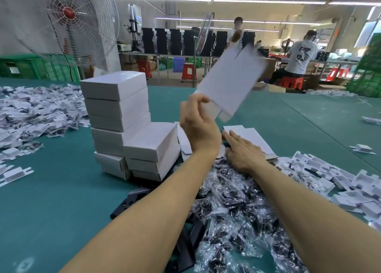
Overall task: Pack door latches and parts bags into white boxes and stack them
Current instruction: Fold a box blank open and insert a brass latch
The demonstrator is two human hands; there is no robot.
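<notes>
White cardboard, a flattened box blank (231,83), is pinched at its lower corner between the thumb and curled fingers of the left hand (198,126), which is raised above the table; the blank slants up and to the right of the hand and is motion-blurred. The right hand (243,155) lies lower and just to the right, fingers straight and close together, pressing palm-down on a pile of flat blanks (257,136) on the green table (61,190). Clear parts bags (237,211) are heaped beneath and between both forearms. Black door latches (132,200) lie under the left forearm. Closed white boxes (123,118) stand left of the left hand in 2 adjoining columns, the left one taller. White inserts (350,190) spread at the far right.
</notes>
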